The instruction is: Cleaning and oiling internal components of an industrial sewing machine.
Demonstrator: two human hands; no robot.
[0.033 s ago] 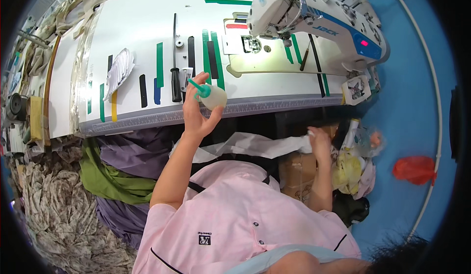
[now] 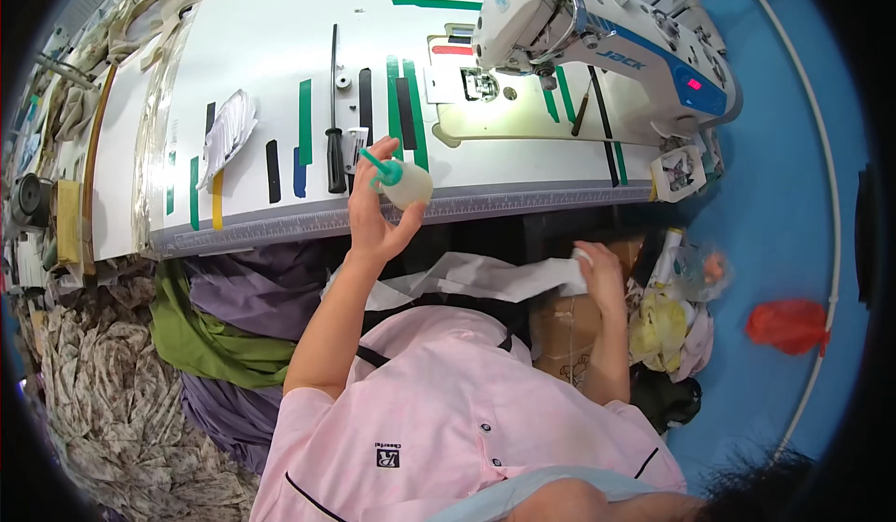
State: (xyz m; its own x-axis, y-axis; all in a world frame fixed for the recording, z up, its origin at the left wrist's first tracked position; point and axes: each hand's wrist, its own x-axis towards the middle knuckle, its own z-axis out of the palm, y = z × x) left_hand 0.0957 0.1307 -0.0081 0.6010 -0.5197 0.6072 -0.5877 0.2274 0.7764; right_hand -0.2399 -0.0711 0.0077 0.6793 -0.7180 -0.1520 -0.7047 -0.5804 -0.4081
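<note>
A small squeeze bottle (image 2: 413,189) with a translucent white body and a green nozzle tilts in my left hand (image 2: 373,228). Fingers and thumb wrap around it over the front edge of the sewing table (image 2: 252,55). Lower right, my right hand (image 2: 607,277) pinches one end of a white cloth strip (image 2: 499,281). That strip stretches across above my lap, its left end passing behind my left forearm. Just left of the bottle lies a long black-handled screwdriver (image 2: 334,153).
A white and blue sewing machine (image 2: 607,50) stands at the right of the table. Green and black strips (image 2: 304,120), folded white paper (image 2: 227,139) and a small white box (image 2: 679,173) lie there. Fabric heaps (image 2: 224,335) crowd the left; a cardboard box (image 2: 565,331) sits under my right arm.
My right hand has shifted slightly to the left with the end of the white cloth strip. My left hand and the bottle stay almost where they were.
</note>
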